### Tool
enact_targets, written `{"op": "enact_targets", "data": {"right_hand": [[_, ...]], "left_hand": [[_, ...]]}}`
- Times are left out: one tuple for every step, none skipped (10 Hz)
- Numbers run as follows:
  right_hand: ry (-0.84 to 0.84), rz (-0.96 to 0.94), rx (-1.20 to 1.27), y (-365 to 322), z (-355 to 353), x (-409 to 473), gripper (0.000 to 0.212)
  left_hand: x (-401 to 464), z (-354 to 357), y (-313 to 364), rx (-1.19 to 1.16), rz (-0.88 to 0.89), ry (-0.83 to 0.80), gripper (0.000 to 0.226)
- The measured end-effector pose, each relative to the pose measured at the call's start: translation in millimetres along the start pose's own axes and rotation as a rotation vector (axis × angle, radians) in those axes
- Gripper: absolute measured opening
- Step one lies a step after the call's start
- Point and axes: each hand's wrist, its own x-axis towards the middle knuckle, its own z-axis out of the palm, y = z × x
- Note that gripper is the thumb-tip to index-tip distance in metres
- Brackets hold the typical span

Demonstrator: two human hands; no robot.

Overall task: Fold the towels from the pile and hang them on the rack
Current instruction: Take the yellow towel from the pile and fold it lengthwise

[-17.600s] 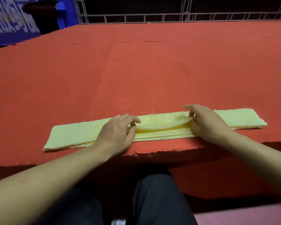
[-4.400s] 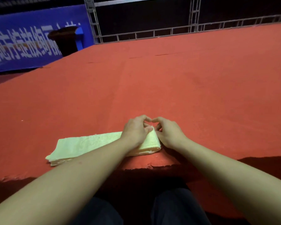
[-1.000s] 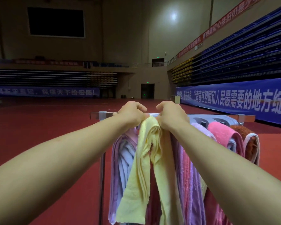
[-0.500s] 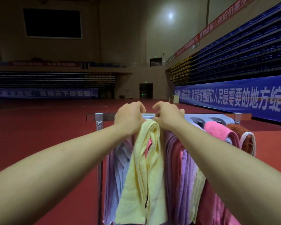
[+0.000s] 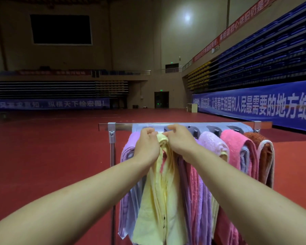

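Hands [image 5: 147, 147] [image 5: 181, 141] pinch yellow towel [image 5: 159, 200] before blue banner [image 5: 265, 107] lettered "人民最需要的地方".

Both arms reach out to the rack [image 5: 113, 126]. The left hand [image 5: 147, 145] and right hand [image 5: 179, 140] sit close together at the top of a yellow towel [image 5: 159, 200], fingers curled into its fold where it drapes over the rail. Purple, pink and brown towels hang on either side, touching one another. Behind lies a red floor [image 5: 51, 147], with a blue banner [image 5: 254, 106] along the right wall.
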Motion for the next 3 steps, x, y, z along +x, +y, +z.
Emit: {"op": "enact_targets", "data": {"right_hand": [[-0.012, 0.011, 0.053, 4.6, -1.7, -3.3, 0.049], [-0.047, 0.036, 0.193, 9.8, -6.9, 0.0, 0.039], [-0.021, -0.011, 0.313, 1.1, -13.4, -3.1, 0.038]], "left_hand": [[1.6, -3.9, -0.2, -0.003, 0.005, -0.017, 0.018], [10.4, -9.9, 0.8, -0.067, -0.017, -0.062, 0.017], [17.5, -15.8, 12.4, -0.051, 0.065, -0.008, 0.012]]}}
